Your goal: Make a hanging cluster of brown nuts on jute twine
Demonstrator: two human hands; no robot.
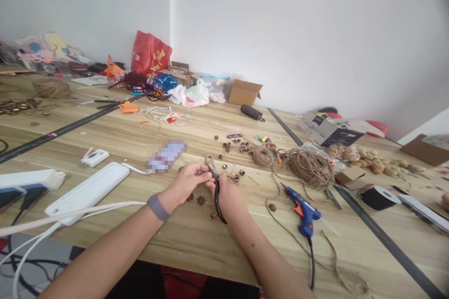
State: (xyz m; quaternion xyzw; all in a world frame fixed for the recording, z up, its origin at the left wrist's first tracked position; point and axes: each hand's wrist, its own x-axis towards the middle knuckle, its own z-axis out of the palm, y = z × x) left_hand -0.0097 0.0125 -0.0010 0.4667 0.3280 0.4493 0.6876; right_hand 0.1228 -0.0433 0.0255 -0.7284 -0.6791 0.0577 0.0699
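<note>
wood tbl [196, 248], scissors [216, 194] in r grip [228, 197]

Left wristband [158, 208] — broad, greyish-purple

There are two hands, one left hand [192, 181] and one right hand [228, 196]; one wristband [158, 207]; one pair of black-handled scissors [218, 203]; one blue glue gun [306, 217]; three bundles of brown twine [310, 168]; one gold-lettered red bag [149, 53]; one black roll [379, 198]. Brown nut shells [237, 178] exceed ten, too clustered for exact counting.
</note>
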